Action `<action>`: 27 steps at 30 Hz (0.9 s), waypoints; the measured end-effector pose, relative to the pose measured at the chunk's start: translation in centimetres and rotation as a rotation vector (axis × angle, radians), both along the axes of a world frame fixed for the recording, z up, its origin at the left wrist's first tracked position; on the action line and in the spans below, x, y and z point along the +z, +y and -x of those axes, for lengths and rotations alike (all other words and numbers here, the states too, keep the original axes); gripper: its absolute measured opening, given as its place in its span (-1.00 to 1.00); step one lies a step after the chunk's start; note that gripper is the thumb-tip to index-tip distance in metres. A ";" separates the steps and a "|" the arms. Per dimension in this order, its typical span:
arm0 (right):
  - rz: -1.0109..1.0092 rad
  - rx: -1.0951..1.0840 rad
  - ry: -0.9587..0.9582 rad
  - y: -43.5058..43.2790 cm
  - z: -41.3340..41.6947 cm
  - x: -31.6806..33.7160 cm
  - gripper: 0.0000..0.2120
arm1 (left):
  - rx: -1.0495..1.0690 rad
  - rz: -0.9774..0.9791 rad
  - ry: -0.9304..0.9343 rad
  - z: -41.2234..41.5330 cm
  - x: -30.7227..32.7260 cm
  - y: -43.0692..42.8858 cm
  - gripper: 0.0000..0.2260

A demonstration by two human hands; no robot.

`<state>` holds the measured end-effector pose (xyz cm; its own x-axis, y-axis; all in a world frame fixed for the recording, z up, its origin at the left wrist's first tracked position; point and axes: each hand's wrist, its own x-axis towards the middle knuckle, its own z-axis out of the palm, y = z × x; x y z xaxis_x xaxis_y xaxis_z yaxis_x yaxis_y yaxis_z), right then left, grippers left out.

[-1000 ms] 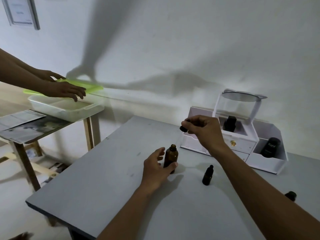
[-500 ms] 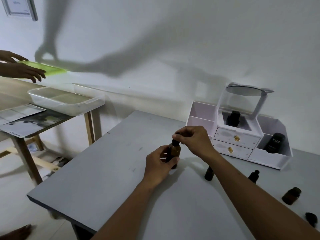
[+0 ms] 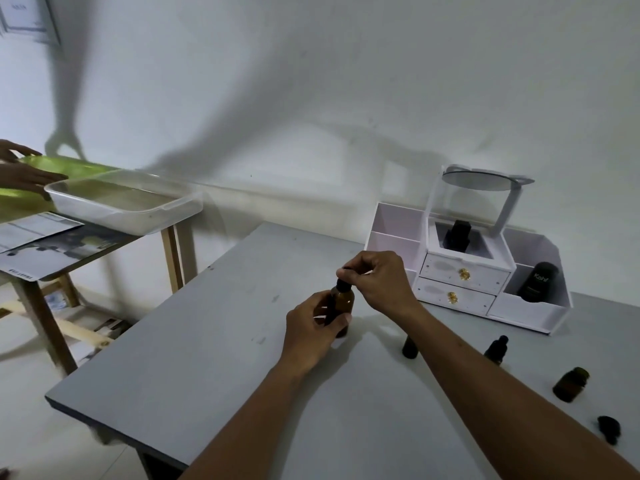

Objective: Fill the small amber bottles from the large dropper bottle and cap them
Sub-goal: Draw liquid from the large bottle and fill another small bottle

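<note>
We are steadying the large dropper bottle (image 3: 343, 303) on the desk (image 3: 207, 358), left hand (image 3: 311, 329) grip wrapped round it; right hand (image 3: 379, 278) grip pinching its dropper cap (image 3: 343, 285). Likely drawing liquid; next, a steady carry rightward to the small amber bottles (image 3: 496, 351).

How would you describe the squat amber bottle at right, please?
Find the white organizer at the table's back. In front of its right end stands the squat bottle, rightmost of the bottles. It is wider and shorter than the slim black-topped bottle beside it.
</note>
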<state>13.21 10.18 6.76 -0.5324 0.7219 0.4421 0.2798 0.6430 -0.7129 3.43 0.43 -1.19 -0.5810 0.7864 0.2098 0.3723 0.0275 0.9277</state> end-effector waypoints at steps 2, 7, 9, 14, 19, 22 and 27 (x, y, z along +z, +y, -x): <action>0.002 -0.008 -0.005 -0.2 0.0 0.0 -0.95 | 0.001 0.009 0.001 0.0 0.0 0.0 -0.55; 0.039 -0.005 0.063 -0.7 -0.9 2.1 -0.88 | -0.002 0.071 0.008 -0.1 0.1 0.1 -0.48; 0.043 -0.008 0.142 -0.9 -1.6 3.9 -0.86 | 0.017 0.086 -0.027 -0.5 0.1 -0.3 -0.41; 0.074 -0.016 0.338 -1.7 -4.4 9.0 -0.96 | 0.190 0.032 -0.172 -3.0 0.0 -2.7 -0.51; 0.108 -0.022 0.454 -2.0 -10.0 11.9 -0.92 | 0.090 -0.022 -0.247 -8.3 0.4 -4.1 -0.84; 0.081 -0.048 0.458 -2.1 -14.6 12.4 -0.96 | -0.069 0.009 -0.220 -12.3 0.5 -3.7 -0.84; 0.037 -0.203 0.379 -1.0 -23.1 11.4 -0.95 | -0.320 0.041 -0.219 -19.3 1.0 -1.5 -0.89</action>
<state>36.33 9.19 18.19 -0.1829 0.8144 0.5507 0.1123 0.5738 -0.8112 22.77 -1.07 -0.21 -0.3326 0.9403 0.0728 0.1608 -0.0195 0.9868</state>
